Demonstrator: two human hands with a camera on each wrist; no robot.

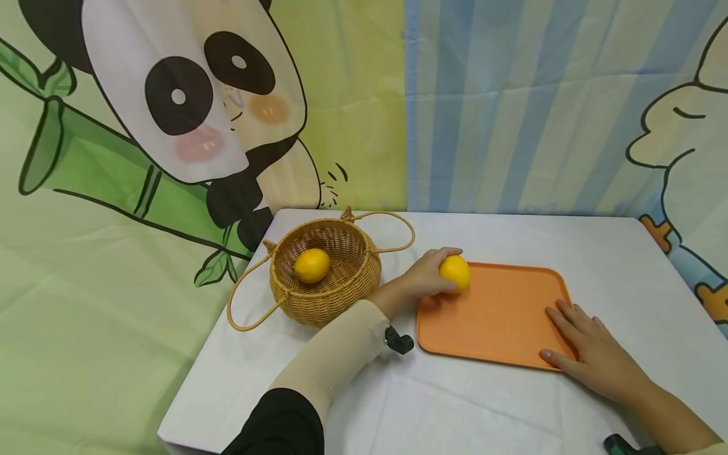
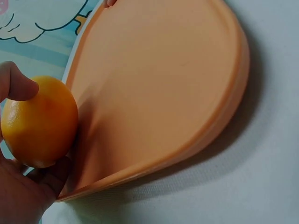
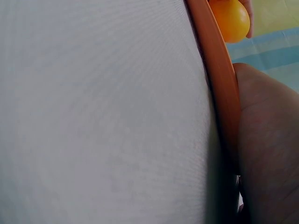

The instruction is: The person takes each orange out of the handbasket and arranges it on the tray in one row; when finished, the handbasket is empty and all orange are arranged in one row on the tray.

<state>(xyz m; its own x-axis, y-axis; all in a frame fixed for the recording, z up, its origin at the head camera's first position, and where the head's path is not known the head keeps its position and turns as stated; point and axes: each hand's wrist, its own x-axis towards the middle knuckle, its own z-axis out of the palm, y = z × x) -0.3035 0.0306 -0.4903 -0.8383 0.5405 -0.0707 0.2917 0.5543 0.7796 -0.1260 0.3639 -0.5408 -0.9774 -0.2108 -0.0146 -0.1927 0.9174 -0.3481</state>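
My left hand [image 1: 428, 275] grips a yellow lemon [image 1: 455, 273] over the left end of the orange tray [image 1: 503, 309]. In the left wrist view, the thumb lies on one side of the lemon [image 2: 41, 123] and fingers curl beneath it, close over the tray's surface [image 2: 154, 79]. With fingers spread and nearly straight, my right hand [image 1: 594, 354] rests on the tray's right edge near the front corner. The right wrist view shows part of that hand [image 3: 268, 140] against the tray's side wall [image 3: 217, 60].
A round wicker basket [image 1: 318, 306] stands left of the tray, its two loop handles folded outward. Inside it lies another lemon [image 1: 312, 265]. Everything stands on a white-covered table [image 1: 455, 404], with printed cloth [image 1: 352, 126] hanging behind and at the left.
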